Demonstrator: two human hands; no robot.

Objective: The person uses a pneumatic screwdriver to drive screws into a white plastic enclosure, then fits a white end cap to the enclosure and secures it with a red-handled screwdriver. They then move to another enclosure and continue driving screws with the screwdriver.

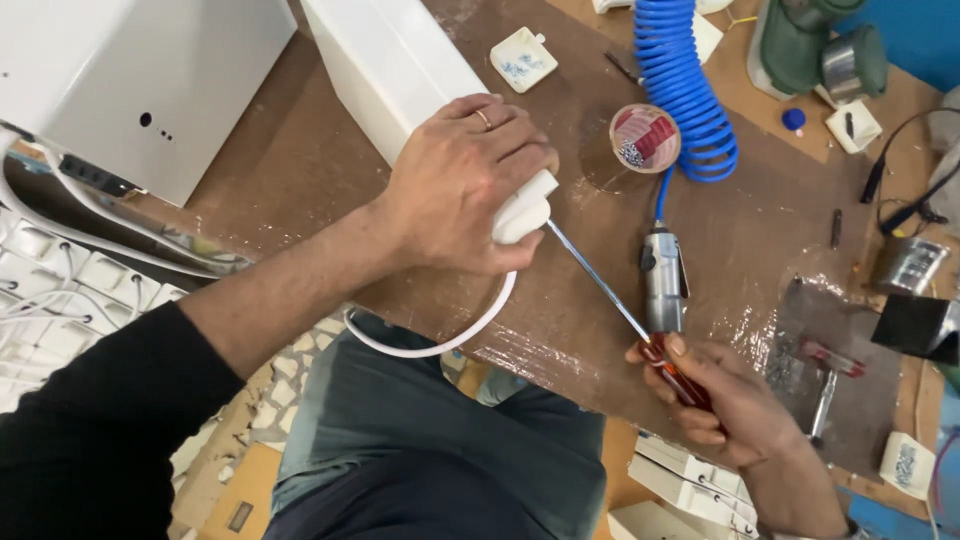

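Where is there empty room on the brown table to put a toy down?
Bare brown table lies between the white metal box and the long white casing. Another patch sits between the blue coiled hose and the small black screw. The right edge is crowded with tools.

What we cannot make out at the bench

Our left hand [455, 180] covers most of the small white plug [525, 208], so we cannot see its face or where the screwdriver [620, 305] tip meets it. Our right hand [735, 400] wraps the red handle, hiding most of it. The white box [150, 70] and the long white casing [385, 60] are cut off by the top edge. The green tool [810, 45] is cropped there too. The pattern inside the small round cup [645, 138] is too small for us to tell. The white cord [440, 335] vanishes under our left wrist.
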